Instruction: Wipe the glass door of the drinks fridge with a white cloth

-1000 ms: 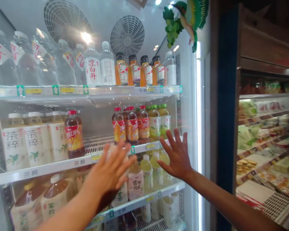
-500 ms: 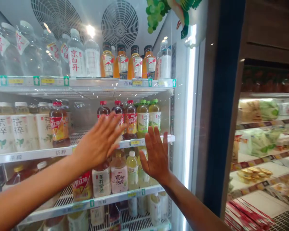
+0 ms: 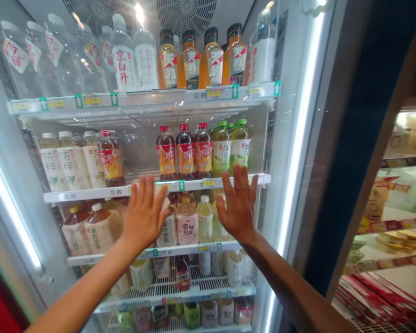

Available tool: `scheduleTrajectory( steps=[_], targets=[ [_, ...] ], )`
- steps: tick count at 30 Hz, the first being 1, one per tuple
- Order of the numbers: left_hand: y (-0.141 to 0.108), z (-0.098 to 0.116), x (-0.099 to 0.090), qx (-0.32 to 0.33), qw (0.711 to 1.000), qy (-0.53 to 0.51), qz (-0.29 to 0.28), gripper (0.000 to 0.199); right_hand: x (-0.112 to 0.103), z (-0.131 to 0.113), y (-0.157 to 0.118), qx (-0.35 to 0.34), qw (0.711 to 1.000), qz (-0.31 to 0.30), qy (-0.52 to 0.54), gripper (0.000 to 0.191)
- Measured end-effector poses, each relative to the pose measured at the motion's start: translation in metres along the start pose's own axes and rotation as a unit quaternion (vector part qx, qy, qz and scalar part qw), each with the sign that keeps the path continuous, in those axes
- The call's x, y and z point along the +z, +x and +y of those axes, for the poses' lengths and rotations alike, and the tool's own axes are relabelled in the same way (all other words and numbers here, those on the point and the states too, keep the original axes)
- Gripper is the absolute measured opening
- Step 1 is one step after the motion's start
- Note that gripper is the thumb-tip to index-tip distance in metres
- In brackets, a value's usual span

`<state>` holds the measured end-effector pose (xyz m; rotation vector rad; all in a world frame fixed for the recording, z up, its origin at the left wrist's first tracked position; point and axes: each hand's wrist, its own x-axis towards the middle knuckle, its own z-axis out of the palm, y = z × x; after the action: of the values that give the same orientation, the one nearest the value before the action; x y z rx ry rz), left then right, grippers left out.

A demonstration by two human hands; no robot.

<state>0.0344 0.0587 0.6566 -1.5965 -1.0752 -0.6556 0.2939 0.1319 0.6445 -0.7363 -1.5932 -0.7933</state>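
"Glass door (image 3: 24, 162) on that drinks fridge, right? Where's the left hand (image 3: 143, 215)?"

"Up in front of it, palm forward, fingers spread wide, holding nothing. It's level with the shelf edge (image 3: 90, 193), just beside a bottle with a pink label (image 3: 187, 226)."

"And the right hand (image 3: 237, 203)?"

"Open the same way, also empty, just under the green-capped bottles (image 3: 230, 148)."

"Are they actually touching the glass?"

"Can't tell from here, though they look very close to it. The red-capped tea bottles (image 3: 185, 152) stand higher up, between them, and orange drink bottles (image 3: 190, 60) line the top shelf (image 3: 194, 95)."
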Motion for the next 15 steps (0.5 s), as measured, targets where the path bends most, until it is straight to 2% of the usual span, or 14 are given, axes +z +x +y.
scheduleTrajectory(
  steps=[3,5,7,9,10,11,12,15],
  targets=[
    [-0.052,0.043,0.013,0.065,0.998,-0.012,-0.006,0.085,0.002,-0.024,-0.066,0.05,0.999,-0.007,-0.011,0.085],
    [-0.067,0.059,0.017,0.081,0.997,-0.018,-0.008,0.084,0.001,-0.029,-0.11,0.07,0.997,-0.028,-0.013,0.084],
    [-0.053,0.06,0.018,0.039,0.999,-0.015,-0.014,0.083,0.0,-0.02,-0.141,0.095,0.995,-0.038,-0.02,0.086],
    [-0.027,0.058,0.019,-0.032,0.999,0.002,-0.03,0.082,0.0,-0.005,-0.155,0.115,0.992,-0.032,-0.033,0.087],
    [-0.017,0.059,0.02,-0.042,0.998,0.013,-0.04,0.081,0.001,0.003,-0.157,0.118,0.992,-0.028,-0.039,0.086],
    [-0.013,0.063,0.021,-0.007,0.999,0.02,-0.045,0.079,0.002,0.009,-0.158,0.117,0.992,-0.024,-0.044,0.084],
    [-0.016,0.069,0.022,0.061,0.997,0.02,-0.05,0.073,0.003,0.014,-0.157,0.114,0.992,-0.017,-0.046,0.083],
    [-0.04,0.088,0.025,0.22,0.974,-0.004,-0.059,0.052,0.006,0.017,-0.157,0.101,0.994,0.0,-0.047,0.08]
  ],
)
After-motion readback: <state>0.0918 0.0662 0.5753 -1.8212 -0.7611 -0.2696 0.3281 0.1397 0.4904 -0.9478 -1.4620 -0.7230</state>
